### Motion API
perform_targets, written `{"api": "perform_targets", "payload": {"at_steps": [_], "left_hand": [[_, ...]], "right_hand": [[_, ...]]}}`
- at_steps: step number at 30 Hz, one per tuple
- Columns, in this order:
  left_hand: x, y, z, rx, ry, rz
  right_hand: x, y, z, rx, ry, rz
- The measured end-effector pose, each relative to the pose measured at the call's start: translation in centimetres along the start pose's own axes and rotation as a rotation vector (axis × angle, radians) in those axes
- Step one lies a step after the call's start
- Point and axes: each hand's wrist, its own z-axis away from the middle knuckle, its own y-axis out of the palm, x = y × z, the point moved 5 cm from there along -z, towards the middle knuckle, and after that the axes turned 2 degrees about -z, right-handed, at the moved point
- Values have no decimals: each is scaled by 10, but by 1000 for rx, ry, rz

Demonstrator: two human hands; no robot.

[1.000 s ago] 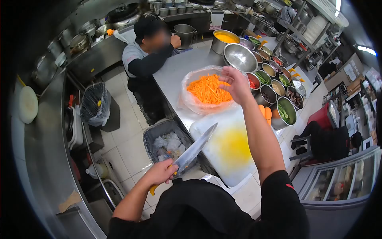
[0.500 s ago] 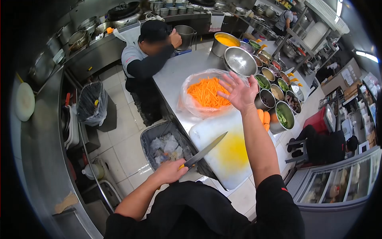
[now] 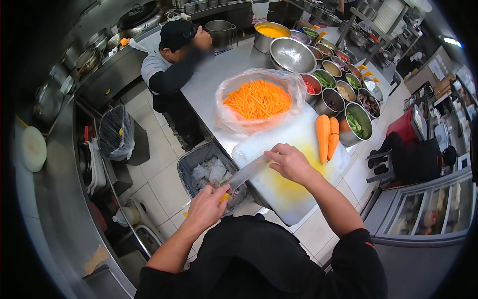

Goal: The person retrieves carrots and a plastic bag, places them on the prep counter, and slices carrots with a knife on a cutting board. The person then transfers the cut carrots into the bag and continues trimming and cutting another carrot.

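Note:
My left hand [image 3: 206,207] is closed around the yellow handle of a large kitchen knife [image 3: 245,173]. The blade points away to the right, over the near left side of a white cutting board [image 3: 249,148]. At the tip end, my right hand [image 3: 293,162] has its fingers pinched on the blade. A yellow stain marks the board below that hand. Peeled carrots [image 3: 322,138] lie at the board's far right. Shredded carrot [image 3: 259,99] fills a clear plastic bag [image 3: 298,85] just beyond the board.
Below the knife stands a grey bin [image 3: 185,162] with plastic waste. Several metal pots of cut vegetables [image 3: 354,122] crowd the table's right side, near an upturned-looking steel bowl [image 3: 293,54]. A person in a black cap [image 3: 177,37] is at the table's far left.
My right hand has come down from in front of the bag to the knife's tip and closed on the blade. The carrots now show fully. The view has shifted slightly.

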Motion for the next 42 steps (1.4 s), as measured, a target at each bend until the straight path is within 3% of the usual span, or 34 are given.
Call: {"api": "perform_targets", "payload": {"at_steps": [6, 11, 13, 16, 17, 18, 21, 25, 29, 30, 31, 32, 34, 36, 39, 40, 42], "left_hand": [[-1, 1, 11, -132, 25, -15], [-3, 0, 18, -189, 0, -49], [-6, 3, 19, -194, 18, -86], [-10, 4, 15, -198, 56, -132], [-11, 5, 15, -194, 65, -143], [-13, 6, 15, -188, 78, -140], [-18, 8, 14, -180, 127, -146], [-23, 9, 15, -190, 195, -200], [-21, 13, 20, -169, 228, -216], [-18, 15, 23, -143, 215, -189], [-14, 18, 26, -116, 204, -164], [-12, 21, 28, -86, 193, -139], [-9, 30, 28, -64, 168, -82], [-7, 32, 28, -12, 125, -39], [-3, 34, 33, 79, 33, 31], [4, 38, 34, 90, 12, 55], [10, 43, 37, 136, -48, 100]], "right_hand": [[3, -2, 3, 80, -193, 113], [-27, -33, -40, -122, -179, 196], [-42, -51, -76, 1, 10, 338], [-21, -45, -93, 130, -90, 368], [-4, -33, -90, 250, -29, 193], [6, -14, -83, 274, -143, 26], [51, 23, -66, 460, -145, -107], [58, 52, -57, 787, 105, -458], [35, 42, -65, 519, 145, -573], [25, 28, -72, 322, 154, -550], [17, 11, -83, 149, 96, -455], [4, -1, -95, 96, 171, -362], [-10, -16, -110, -163, -56, 358], [-29, -47, -117, -50, 112, 363], [-72, -108, -87, -133, 211, -11], [-76, -130, -69, -111, 380, -15], [-120, -145, -30, -81, 507, 124]]}}
